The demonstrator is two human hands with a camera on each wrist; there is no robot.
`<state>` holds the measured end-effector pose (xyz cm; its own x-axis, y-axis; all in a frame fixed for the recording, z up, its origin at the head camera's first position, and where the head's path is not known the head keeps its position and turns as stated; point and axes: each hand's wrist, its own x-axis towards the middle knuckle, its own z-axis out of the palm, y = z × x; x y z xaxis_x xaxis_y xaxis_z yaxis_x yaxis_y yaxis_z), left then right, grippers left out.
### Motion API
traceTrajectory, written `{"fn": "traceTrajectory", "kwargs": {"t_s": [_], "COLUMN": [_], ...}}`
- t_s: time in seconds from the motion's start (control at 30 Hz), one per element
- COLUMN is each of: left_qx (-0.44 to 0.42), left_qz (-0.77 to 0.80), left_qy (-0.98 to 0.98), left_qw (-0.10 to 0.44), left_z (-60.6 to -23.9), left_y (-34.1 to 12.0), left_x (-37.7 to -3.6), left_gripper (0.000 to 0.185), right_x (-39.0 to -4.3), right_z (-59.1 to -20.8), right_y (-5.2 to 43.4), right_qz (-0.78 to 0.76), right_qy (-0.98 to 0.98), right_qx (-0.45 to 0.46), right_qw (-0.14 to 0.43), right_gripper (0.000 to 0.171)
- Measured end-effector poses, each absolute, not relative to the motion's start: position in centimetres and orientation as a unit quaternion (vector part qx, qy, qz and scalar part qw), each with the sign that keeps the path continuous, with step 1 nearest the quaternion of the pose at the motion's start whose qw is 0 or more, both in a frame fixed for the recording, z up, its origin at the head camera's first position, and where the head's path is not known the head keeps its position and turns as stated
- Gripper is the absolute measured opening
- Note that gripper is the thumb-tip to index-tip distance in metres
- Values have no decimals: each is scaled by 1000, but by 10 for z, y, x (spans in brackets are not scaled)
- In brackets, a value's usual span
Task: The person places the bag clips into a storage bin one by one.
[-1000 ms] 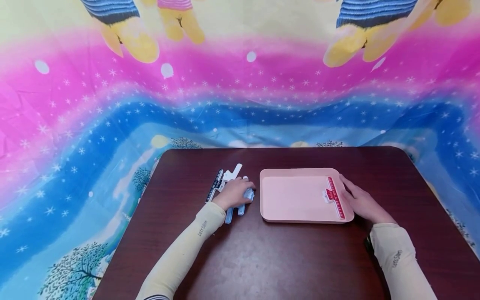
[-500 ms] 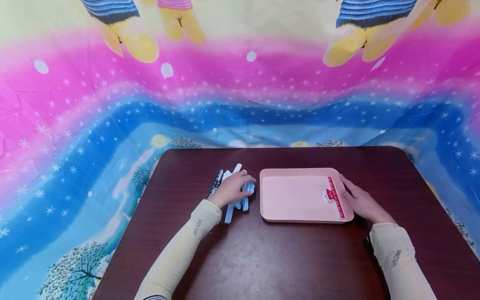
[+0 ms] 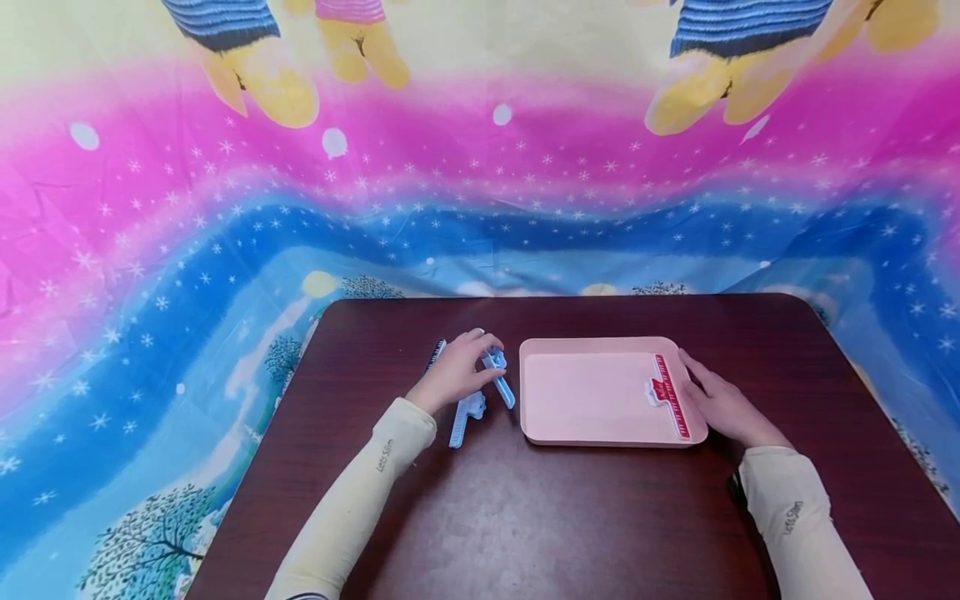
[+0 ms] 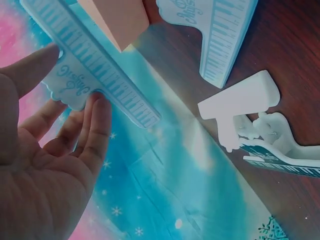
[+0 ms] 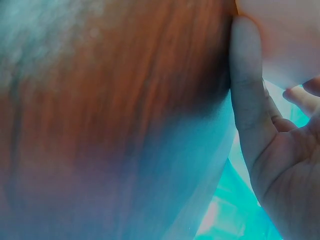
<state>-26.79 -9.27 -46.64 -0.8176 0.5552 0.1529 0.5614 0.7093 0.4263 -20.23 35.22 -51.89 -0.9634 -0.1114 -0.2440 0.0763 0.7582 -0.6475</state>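
Left hand (image 3: 456, 379): you pinch the blue clip (image 3: 501, 379) lightly; it may slip onto the bench (image 3: 525, 517).
Right hand (image 3: 723, 408): fingers relaxed against the pink tray (image 3: 600, 429); a nudge shifts it.

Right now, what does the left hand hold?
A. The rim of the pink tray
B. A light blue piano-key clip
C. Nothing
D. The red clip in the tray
B: the left hand pinches a light blue piano-key clip between thumb and fingers, lifted just left of the pink tray, while the red clip lies in the tray.
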Motion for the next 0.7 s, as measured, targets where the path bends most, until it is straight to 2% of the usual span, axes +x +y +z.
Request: {"fn": "traceTrajectory", "kwargs": {"t_s": [0.4,0.7], "left_qx": [-261,-267], "left_qz": [-312,-313], "left_qy": [-913,-910], "left_qw": [28,43], "left_z": [-463,-464], "left_y": [-96,-96], "left_x": [-264,-265], "left_gripper": [26,19], "right_x": [-201,-201], "right_z": [-519,-519], "right_y": [352,353], "right_qz": [-362,-358], "right_qy": [921,923], "right_qx": [-7,-9], "right_qw": [144,140], "right_gripper": [72,71]}}
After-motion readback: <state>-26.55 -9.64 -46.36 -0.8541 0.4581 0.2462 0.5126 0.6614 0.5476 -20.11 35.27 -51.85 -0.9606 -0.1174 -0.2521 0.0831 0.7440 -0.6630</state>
